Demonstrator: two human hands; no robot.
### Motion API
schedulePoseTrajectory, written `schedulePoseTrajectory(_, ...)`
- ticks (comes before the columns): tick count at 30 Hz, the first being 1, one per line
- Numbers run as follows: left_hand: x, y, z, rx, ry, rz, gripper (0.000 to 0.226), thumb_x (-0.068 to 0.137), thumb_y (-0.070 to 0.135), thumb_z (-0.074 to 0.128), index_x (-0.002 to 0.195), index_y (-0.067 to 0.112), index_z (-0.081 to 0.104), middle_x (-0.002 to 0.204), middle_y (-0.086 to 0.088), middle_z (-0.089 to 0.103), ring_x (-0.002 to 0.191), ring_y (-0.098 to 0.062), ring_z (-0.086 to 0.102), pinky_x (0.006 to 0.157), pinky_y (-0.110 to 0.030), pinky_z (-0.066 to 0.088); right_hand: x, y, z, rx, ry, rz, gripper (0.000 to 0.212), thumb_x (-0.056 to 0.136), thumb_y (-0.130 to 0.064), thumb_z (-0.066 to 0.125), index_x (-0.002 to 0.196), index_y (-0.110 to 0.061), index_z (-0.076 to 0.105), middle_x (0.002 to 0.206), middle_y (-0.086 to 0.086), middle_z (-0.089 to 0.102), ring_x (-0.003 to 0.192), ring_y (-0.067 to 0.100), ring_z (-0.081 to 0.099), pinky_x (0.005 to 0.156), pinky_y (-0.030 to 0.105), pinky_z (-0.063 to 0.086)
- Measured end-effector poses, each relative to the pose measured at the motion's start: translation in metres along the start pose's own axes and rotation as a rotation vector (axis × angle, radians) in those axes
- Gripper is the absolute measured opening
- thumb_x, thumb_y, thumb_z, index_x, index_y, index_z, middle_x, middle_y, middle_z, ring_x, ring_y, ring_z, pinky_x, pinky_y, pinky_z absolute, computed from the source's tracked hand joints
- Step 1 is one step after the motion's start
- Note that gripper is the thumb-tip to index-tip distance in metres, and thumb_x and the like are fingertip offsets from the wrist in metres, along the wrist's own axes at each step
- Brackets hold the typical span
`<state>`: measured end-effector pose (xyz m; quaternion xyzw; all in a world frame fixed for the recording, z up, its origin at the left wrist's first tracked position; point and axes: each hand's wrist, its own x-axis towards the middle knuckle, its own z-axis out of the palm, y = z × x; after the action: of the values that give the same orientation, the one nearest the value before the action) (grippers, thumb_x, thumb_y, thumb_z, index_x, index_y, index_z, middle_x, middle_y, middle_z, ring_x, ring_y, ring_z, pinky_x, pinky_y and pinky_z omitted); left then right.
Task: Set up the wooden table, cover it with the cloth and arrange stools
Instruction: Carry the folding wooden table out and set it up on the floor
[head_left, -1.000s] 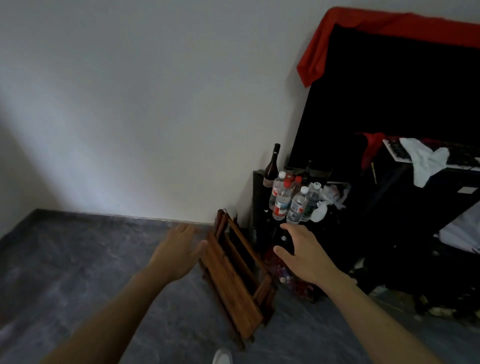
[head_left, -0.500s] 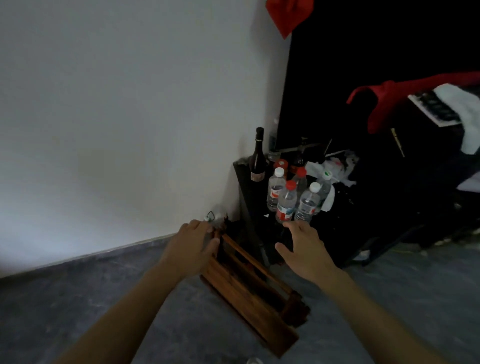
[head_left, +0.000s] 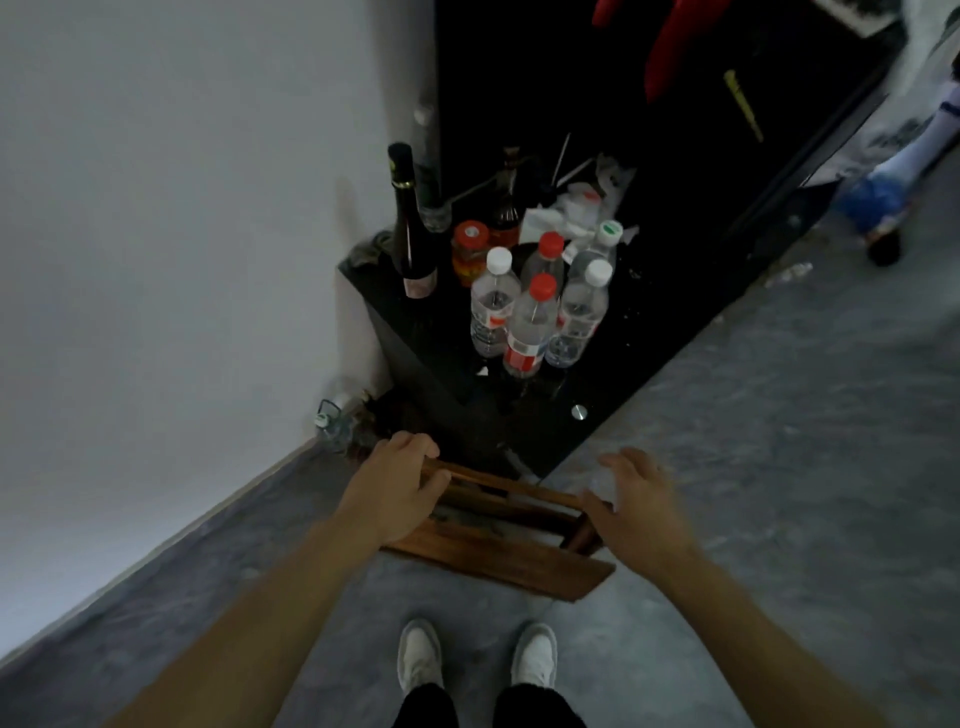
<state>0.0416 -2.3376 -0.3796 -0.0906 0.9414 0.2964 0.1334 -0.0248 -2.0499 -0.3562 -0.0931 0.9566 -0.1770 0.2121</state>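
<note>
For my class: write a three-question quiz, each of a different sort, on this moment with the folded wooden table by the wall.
1. True or false: the left hand grips the folded wooden table.
2. The right hand is: A open at the table's other end; B holding a water bottle; C out of view.
3. Fill in: the table stands on the ___.

Key: 1 true; 2 A; 3 floor.

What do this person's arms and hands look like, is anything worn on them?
Both arms are bare right up to the bottom edge of the picture: no sleeves show. The left hand and the right hand wear no gloves, and no watch, ring or bracelet can be seen in this dim, slightly blurred view. Lower down, the person wears dark trousers and white shoes.
</note>
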Motion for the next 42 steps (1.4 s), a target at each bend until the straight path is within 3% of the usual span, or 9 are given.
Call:
schedulePoseTrajectory(5, 0.02, -0.023, 0.044, 0.059, -0.063, -0.007, 0.036, 0.092, 0.044, 0.056, 0.124, 0.026, 0.052, 0.121, 0.004, 0.049, 0.114, -0.018, 0.048, 0.094, -0.035, 0.045, 0.015, 0.024, 0.052, 0.003, -0.004, 0.046, 0.05, 0.09, -0.04, 0.064, 0.134, -0.018, 0.054, 0.142, 0.006, 0.046, 0.131, 0.026, 0.04, 0.105, 0.043, 0.04)
schedulePoseTrajectory(10, 0.055, -0.047, 0.095, 0.169, -0.121, 0.007, 0.066, 0.093, 0.052, 0.051, 0.148, 0.025, 0.029, 0.143, 0.001, 0.038, 0.132, -0.021, 0.036, 0.108, -0.039, 0.038, 0.046, 0.058, 0.115, 0.023, -0.036, 0.064, 0.042, 0.083, -0.051, 0.054, 0.117, -0.026, 0.06, 0.12, -0.002, 0.056, 0.114, 0.022, 0.053, 0.095, 0.04, 0.046)
schedulePoseTrajectory(14, 0.079, -0.057, 0.128, 0.393, -0.124, 0.119, 0.071, 0.092, 0.054, 0.048, 0.151, 0.022, 0.026, 0.147, -0.001, 0.035, 0.134, -0.023, 0.03, 0.111, -0.04, 0.032, 0.073, 0.075, 0.156, -0.045, -0.066, 0.049, 0.063, 0.087, -0.05, 0.059, 0.141, -0.019, 0.045, 0.139, 0.005, 0.049, 0.129, 0.025, 0.044, 0.107, 0.042, 0.039)
schedulePoseTrajectory(18, 0.098, -0.063, 0.147, 0.545, -0.206, 0.183, 0.076, 0.091, 0.053, 0.051, 0.153, 0.019, 0.022, 0.15, -0.004, 0.034, 0.137, -0.026, 0.028, 0.113, -0.04, 0.027, 0.089, 0.081, 0.182, -0.09, -0.114, 0.009, 0.072, 0.087, -0.055, 0.053, 0.148, -0.022, 0.034, 0.147, 0.004, 0.041, 0.138, 0.027, 0.035, 0.115, 0.046, 0.027)
schedulePoseTrajectory(22, 0.106, -0.065, 0.16, 0.62, -0.352, 0.111, 0.088, 0.089, 0.054, 0.055, 0.155, 0.017, 0.01, 0.152, -0.007, 0.027, 0.139, -0.028, 0.026, 0.116, -0.041, 0.019, 0.09, 0.081, 0.195, -0.164, -0.122, -0.005, 0.079, 0.086, -0.058, 0.056, 0.15, -0.021, 0.028, 0.151, 0.004, 0.036, 0.143, 0.028, 0.027, 0.12, 0.047, 0.018)
schedulePoseTrajectory(25, 0.099, -0.061, 0.167, 0.62, -0.325, 0.079, 0.085, 0.088, 0.056, 0.055, 0.153, 0.017, 0.016, 0.145, -0.005, 0.033, 0.134, -0.028, 0.031, 0.116, -0.041, 0.022, 0.083, 0.08, 0.195, -0.184, -0.139, -0.014, 0.077, 0.087, -0.058, 0.055, 0.149, -0.022, 0.027, 0.149, 0.006, 0.036, 0.141, 0.029, 0.029, 0.121, 0.047, 0.017)
schedulePoseTrajectory(29, 0.071, -0.061, 0.175, 0.641, -0.269, 0.076, 0.068, 0.086, 0.054, 0.053, 0.142, 0.021, 0.033, 0.135, -0.004, 0.041, 0.124, -0.027, 0.038, 0.107, -0.04, 0.03, 0.066, 0.08, 0.194, -0.175, -0.194, -0.041, 0.064, 0.089, -0.052, 0.055, 0.14, -0.02, 0.036, 0.136, 0.007, 0.047, 0.126, 0.029, 0.042, 0.113, 0.043, 0.031)
schedulePoseTrajectory(34, 0.032, -0.078, 0.183, 0.627, -0.219, 0.06, 0.052, 0.093, 0.049, 0.048, 0.138, 0.025, 0.042, 0.136, -0.002, 0.047, 0.127, -0.026, 0.04, 0.105, -0.041, 0.029, 0.039, 0.07, 0.205, -0.19, -0.253, -0.08, 0.053, 0.093, -0.043, 0.054, 0.137, -0.016, 0.043, 0.127, 0.006, 0.052, 0.116, 0.025, 0.047, 0.102, 0.037, 0.039)
schedulePoseTrajectory(42, 0.01, -0.12, 0.196, 0.573, -0.394, 0.144, 0.043, 0.1, 0.052, 0.038, 0.133, 0.026, 0.047, 0.129, 0.002, 0.058, 0.118, -0.019, 0.054, 0.101, -0.034, 0.036, 0.006, 0.051, 0.246, -0.208, -0.234, -0.023, 0.037, 0.095, -0.044, 0.055, 0.125, -0.022, 0.054, 0.118, 0.002, 0.064, 0.101, 0.023, 0.064, 0.083, 0.031, 0.048)
